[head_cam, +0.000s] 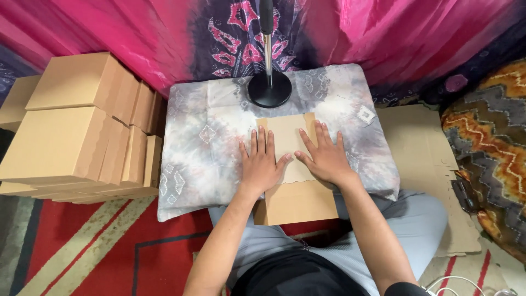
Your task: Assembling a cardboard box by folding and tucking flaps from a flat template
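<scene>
Cloth-covered table [208, 153]: left hand [262, 163], right hand [324, 158] spread flat on cardboard sheet [293, 186]; overhanging near edge liable to slip.

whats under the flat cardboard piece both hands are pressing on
The cardboard piece lies on a grey patterned cloth, its near end overhanging. Left hand and right hand lie flat on it. Whatever the cloth covers is hidden.

- stack of folded brown boxes [76, 126] off to the left
- black round stand base [269, 87] with its pole
- flat cardboard sheet [422, 164] on the right
- red striped rug [104, 246]
- pink-purple cloth backdrop [383, 38]
</scene>
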